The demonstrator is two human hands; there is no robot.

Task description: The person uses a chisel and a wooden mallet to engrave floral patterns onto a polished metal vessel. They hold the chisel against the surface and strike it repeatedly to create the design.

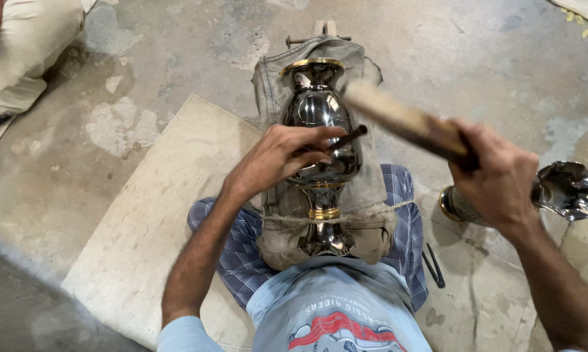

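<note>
You sit on a mat [144, 221] on the gray floor [476, 58]. A shiny dark vase [316, 130] lies on your lap. Your left hand [277, 160] grips a punch [347, 138] on it; your right hand [496, 176] grips a blurry mallet [398, 117].

A metal vase [320, 130] lay lengthwise on a cloth-wrapped support [365, 189] between the seated person's legs, its mouth pointing away from the body. A cord [372, 212] crossed the support near the vase's foot. The left hand [277, 160] rested on the vase's body, holding a punch [347, 138] against it. The right hand [496, 176], to the right, held a wooden mallet [398, 120] above the punch. A second metal vessel [561, 189] lay on the floor behind the right hand. A mat [144, 221] lay beneath the person, to the left. Another person [20, 52] sat at the far left.
</note>
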